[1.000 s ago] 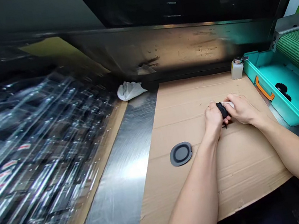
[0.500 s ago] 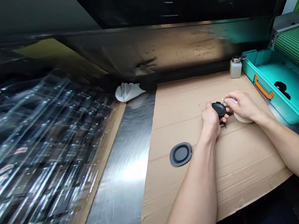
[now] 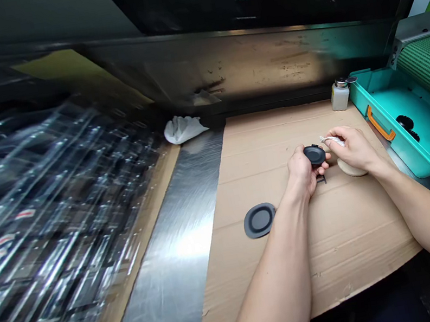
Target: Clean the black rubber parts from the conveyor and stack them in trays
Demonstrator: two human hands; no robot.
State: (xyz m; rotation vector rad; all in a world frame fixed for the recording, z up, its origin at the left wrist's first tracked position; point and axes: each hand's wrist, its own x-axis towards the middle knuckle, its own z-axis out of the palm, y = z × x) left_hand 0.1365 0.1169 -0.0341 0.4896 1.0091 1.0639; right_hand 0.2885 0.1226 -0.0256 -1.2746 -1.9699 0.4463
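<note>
Cardboard sheet (image 3: 359, 235): spread over the metal counter (image 3: 171, 245), near edge curling slightly. Clock centred on the black part, twelve pointing away from the wearer.
Dark oval plate (image 3: 260, 220): flat on the cardboard, 8 o'clock, recessed ring visible.
Thin dark piece (image 3: 321, 180): 6 o'clock, just below the left fingers; shape partly hidden.
Cream disc (image 3: 350, 168): 4 o'clock, under the right hand; whether they touch, cannot tell.
Left hand (image 3: 300, 167): curled around the edge of the black oval part, fingers beneath it.
Black oval part (image 3: 314, 155): lifted in the left hand, dished face up towards the camera.
Right hand (image 3: 355, 147): fingertips pinched narrow on a white wad (image 3: 335, 141), 2 o'clock, its tip just apart from the part.
Step in hand: looks like close handwork on the part's surface, face turned up for viewing.
Next move calls for: steady left grip, free rim, light fingertip control of the wad if it meets the dished face.
Teal tray (image 3: 408, 156): 3 o'clock, dark pieces (image 3: 404, 122) inside.
White bottle (image 3: 340, 99): 1 o'clock, upright beside the tray.
Crumpled white cloth (image 3: 184, 129): 10 o'clock, back of the counter.
</note>
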